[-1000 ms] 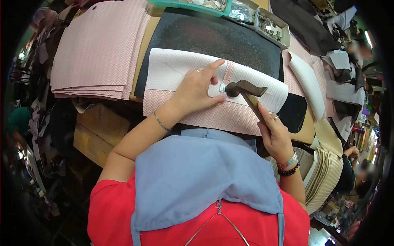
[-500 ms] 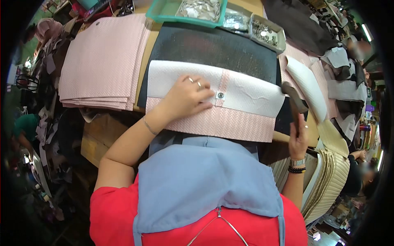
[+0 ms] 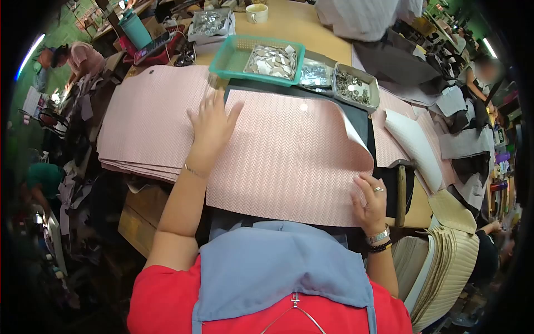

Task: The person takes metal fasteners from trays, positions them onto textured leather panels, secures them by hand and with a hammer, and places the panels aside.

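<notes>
And the pink sheet lies over the dark mat on the table, left hand spread wide at its left edge, right hand touching the right edge, whether pinching I can't tell

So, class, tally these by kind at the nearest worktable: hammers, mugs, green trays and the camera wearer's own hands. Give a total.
Hammer: 1
Mug: 1
Green tray: 1
Wearer's hands: 2 (left hand, right hand)
Total: 5
</notes>
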Action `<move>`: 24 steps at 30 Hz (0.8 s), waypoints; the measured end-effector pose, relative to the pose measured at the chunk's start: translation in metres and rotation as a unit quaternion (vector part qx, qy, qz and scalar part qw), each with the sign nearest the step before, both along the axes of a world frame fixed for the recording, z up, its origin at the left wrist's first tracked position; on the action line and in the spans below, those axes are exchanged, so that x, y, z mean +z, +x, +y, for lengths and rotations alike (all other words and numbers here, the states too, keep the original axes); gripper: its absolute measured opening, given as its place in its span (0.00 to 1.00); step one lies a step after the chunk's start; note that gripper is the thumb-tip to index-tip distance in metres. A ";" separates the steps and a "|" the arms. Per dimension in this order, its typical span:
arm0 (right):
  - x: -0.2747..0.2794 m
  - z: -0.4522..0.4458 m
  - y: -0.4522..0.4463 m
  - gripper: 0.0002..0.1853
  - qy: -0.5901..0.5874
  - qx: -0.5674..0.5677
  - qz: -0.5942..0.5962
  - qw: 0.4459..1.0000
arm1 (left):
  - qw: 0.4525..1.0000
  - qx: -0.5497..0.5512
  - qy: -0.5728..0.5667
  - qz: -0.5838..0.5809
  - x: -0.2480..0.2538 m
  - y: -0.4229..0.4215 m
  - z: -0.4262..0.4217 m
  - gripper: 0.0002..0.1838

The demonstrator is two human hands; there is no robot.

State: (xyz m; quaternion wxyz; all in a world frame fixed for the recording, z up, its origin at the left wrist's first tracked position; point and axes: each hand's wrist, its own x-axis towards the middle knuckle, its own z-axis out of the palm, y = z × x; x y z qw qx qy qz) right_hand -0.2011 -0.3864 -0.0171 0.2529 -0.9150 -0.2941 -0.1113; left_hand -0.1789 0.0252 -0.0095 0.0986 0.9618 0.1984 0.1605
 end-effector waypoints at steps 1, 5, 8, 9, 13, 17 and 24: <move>-0.002 0.006 0.001 0.18 -0.010 0.003 0.014 1.000 | 0.998 0.002 -0.012 0.062 0.000 -0.006 0.001 0.34; -0.013 0.018 0.000 0.19 -0.012 -0.004 0.062 0.998 | 0.989 -0.006 -0.012 0.144 -0.015 -0.037 -0.005 0.37; -0.014 0.025 -0.001 0.18 0.008 -0.018 0.062 0.998 | 0.995 -0.043 -0.033 0.089 -0.023 -0.047 -0.008 0.38; -0.015 0.026 -0.002 0.17 0.012 -0.021 0.058 0.998 | 0.995 -0.057 -0.048 0.070 -0.023 -0.048 -0.009 0.38; -0.017 0.028 -0.003 0.16 0.032 -0.025 0.052 0.998 | 0.987 -0.091 -0.129 0.001 -0.022 -0.046 -0.020 0.33; -0.017 0.031 -0.003 0.16 0.046 -0.023 0.062 0.997 | 0.911 -0.098 -0.367 -0.158 -0.036 -0.038 -0.003 0.25; -0.009 0.043 -0.005 0.20 -0.038 -0.042 0.048 0.997 | 0.885 -0.096 -0.449 -0.075 0.009 -0.059 0.031 0.19</move>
